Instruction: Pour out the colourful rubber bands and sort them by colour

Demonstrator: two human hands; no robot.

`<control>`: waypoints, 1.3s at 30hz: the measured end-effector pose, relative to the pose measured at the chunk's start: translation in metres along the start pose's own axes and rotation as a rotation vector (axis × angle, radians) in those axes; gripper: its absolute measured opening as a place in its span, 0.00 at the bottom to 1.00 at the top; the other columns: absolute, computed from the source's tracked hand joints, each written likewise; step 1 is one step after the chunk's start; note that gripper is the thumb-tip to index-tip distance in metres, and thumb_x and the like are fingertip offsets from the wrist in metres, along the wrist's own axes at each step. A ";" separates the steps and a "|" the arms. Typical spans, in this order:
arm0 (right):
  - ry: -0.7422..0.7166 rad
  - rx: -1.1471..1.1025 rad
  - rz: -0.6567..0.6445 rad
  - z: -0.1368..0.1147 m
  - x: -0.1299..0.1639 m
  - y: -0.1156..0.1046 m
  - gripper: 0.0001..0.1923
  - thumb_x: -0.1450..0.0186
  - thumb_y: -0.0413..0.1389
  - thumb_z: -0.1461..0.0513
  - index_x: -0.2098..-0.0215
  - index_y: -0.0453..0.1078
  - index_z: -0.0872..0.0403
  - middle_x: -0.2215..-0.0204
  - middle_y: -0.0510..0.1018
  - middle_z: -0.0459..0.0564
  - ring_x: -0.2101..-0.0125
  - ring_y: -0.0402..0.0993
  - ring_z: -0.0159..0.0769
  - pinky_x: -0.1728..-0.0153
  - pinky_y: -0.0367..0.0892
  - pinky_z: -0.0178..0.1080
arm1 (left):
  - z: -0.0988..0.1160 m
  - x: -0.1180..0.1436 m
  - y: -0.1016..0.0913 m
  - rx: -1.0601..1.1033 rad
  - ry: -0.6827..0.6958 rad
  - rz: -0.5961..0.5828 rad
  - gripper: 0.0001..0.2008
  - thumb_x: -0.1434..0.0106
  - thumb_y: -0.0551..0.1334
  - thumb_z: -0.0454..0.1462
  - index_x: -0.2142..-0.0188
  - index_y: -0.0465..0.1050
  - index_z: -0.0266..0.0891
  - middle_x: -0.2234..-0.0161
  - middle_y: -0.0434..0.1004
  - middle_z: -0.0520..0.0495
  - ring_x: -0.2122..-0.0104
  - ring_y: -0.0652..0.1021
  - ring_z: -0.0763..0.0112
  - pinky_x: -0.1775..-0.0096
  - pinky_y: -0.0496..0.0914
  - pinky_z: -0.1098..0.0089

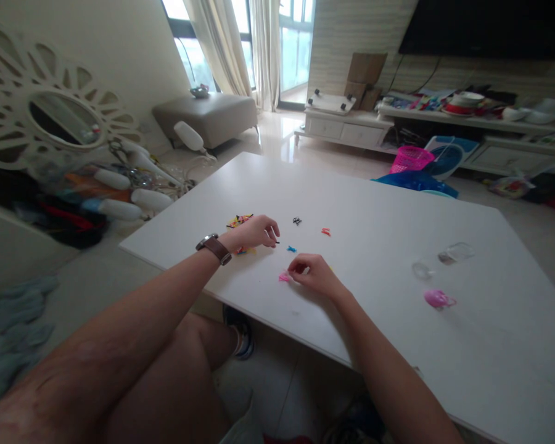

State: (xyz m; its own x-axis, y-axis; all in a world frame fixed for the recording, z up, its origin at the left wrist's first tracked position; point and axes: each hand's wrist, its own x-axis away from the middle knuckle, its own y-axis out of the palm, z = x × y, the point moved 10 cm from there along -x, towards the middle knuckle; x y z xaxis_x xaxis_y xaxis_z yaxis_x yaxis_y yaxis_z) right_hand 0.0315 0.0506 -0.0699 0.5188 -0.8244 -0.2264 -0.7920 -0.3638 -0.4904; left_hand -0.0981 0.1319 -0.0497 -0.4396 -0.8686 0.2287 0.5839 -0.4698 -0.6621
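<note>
A white table [374, 203] lies in front of me. My left hand [256, 232], with a brown watch on the wrist, rests beside a pile of small coloured pieces [238, 220] and pinches a tiny dark piece at its fingertips. My right hand [311, 272] is curled, its fingers pinched on a small pink piece [283, 277] lying on the table. Between the hands lies a small blue piece [291, 249]. Farther off lie a black piece [296, 221] and an orange piece [325, 232].
A clear glass jar [443, 259] lies on its side at the right, with a pink object [437, 300] near it. Beyond the table are a pink basket [411, 159], a low white TV stand [346, 126] and a grey ottoman [208, 116]. Clutter sits at the left.
</note>
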 end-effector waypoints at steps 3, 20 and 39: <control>0.002 0.011 -0.057 0.001 0.002 0.009 0.06 0.41 0.59 0.70 0.72 0.76 0.55 0.72 0.76 0.46 0.73 0.71 0.29 0.69 0.66 0.32 | -0.001 0.001 -0.002 -0.003 -0.022 0.017 0.10 0.49 0.68 0.32 0.64 0.77 0.35 0.69 0.83 0.45 0.70 0.81 0.68 0.68 0.71 0.72; -0.004 0.056 -0.018 0.003 0.003 0.004 0.04 0.41 0.61 0.68 0.69 0.76 0.54 0.69 0.77 0.46 0.72 0.71 0.28 0.69 0.65 0.33 | -0.017 -0.025 -0.013 0.012 0.016 0.233 0.06 0.49 0.66 0.30 0.69 0.79 0.34 0.73 0.81 0.46 0.72 0.79 0.71 0.69 0.69 0.74; 0.008 0.107 0.044 -0.002 0.002 -0.005 0.10 0.44 0.58 0.73 0.68 0.75 0.54 0.69 0.77 0.46 0.73 0.70 0.29 0.68 0.65 0.33 | -0.023 -0.088 0.001 0.167 -0.127 0.591 0.07 0.50 0.71 0.31 0.70 0.76 0.37 0.68 0.82 0.44 0.67 0.80 0.67 0.62 0.74 0.69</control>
State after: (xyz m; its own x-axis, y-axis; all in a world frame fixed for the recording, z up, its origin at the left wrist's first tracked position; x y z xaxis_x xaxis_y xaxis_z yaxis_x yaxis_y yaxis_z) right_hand 0.0358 0.0503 -0.0663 0.4808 -0.8425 -0.2430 -0.7750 -0.2787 -0.5672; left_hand -0.0745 0.2117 -0.0866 0.0683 -0.9963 -0.0521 0.8067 0.0859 -0.5847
